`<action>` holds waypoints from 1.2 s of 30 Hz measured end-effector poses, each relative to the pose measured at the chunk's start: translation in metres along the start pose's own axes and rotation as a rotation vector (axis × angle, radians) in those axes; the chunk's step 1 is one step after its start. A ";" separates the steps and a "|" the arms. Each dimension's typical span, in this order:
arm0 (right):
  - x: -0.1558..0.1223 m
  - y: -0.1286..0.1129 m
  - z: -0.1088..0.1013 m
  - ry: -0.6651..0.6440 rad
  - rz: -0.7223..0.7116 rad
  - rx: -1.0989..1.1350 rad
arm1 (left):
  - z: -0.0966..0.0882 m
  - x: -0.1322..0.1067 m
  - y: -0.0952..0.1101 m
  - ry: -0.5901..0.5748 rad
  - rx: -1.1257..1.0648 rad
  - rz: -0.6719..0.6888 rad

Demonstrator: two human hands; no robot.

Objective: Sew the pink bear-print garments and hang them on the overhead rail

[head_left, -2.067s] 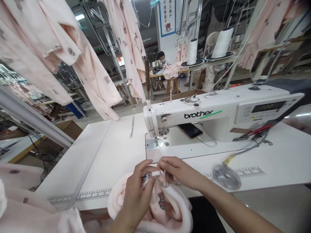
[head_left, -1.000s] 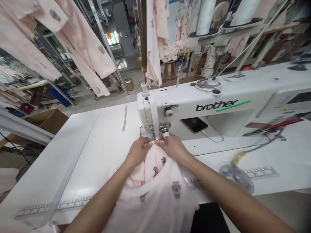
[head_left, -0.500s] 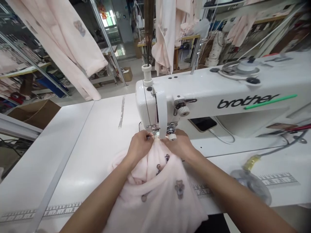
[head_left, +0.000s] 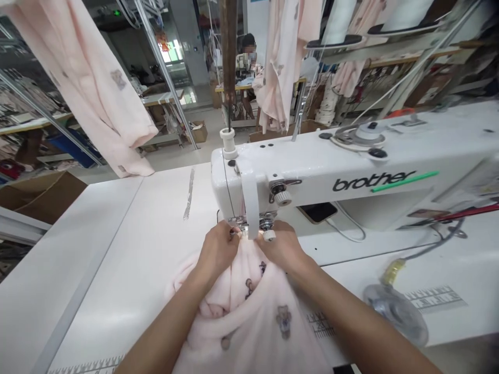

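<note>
Pale pink fabric (head_left: 253, 322) with small bear prints is bunched under the head of a white sewing machine (head_left: 312, 171) and hangs over the table's front edge. Just left of the needle area, my left hand (head_left: 220, 246) pinches the gathered fabric, its fingers closed. My right hand (head_left: 281, 243) lies to the right of the needle area, on the fabric; the machine's head and knobs partly cover its fingers, and they look pressed down on the cloth. The needle itself is hidden behind a white guard strip (head_left: 250, 200).
A phone (head_left: 317, 212) with a white cable rests under the machine arm. Nearer, a clear round object (head_left: 395, 314) sits beside a printed ruler strip (head_left: 436, 296). Pink garments (head_left: 93, 83) hang at upper left. A cardboard box (head_left: 41, 197) stands left, and a co-worker (head_left: 248, 49) sits behind.
The view has shifted, so the machine appears lower and slightly left. A co-worker has come into view behind. Both hands keep their places at the needle area, on the fabric.
</note>
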State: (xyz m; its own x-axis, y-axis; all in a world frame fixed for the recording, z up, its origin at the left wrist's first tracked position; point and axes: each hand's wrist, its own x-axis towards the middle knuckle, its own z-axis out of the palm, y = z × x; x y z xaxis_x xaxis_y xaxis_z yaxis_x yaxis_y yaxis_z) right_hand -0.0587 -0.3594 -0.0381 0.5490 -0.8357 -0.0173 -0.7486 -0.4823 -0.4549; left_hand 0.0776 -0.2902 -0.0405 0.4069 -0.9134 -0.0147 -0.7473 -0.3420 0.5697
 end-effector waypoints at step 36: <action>0.008 0.000 0.017 0.114 -0.012 -0.096 | 0.003 0.005 0.002 0.093 0.189 0.090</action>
State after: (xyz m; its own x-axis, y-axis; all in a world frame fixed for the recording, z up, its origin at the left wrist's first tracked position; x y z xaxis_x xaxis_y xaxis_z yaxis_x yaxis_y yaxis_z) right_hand -0.0480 -0.3615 -0.0536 0.5166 -0.8514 0.0911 -0.7773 -0.5110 -0.3670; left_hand 0.0769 -0.2963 -0.0422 0.3741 -0.9208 0.1101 -0.8645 -0.3033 0.4009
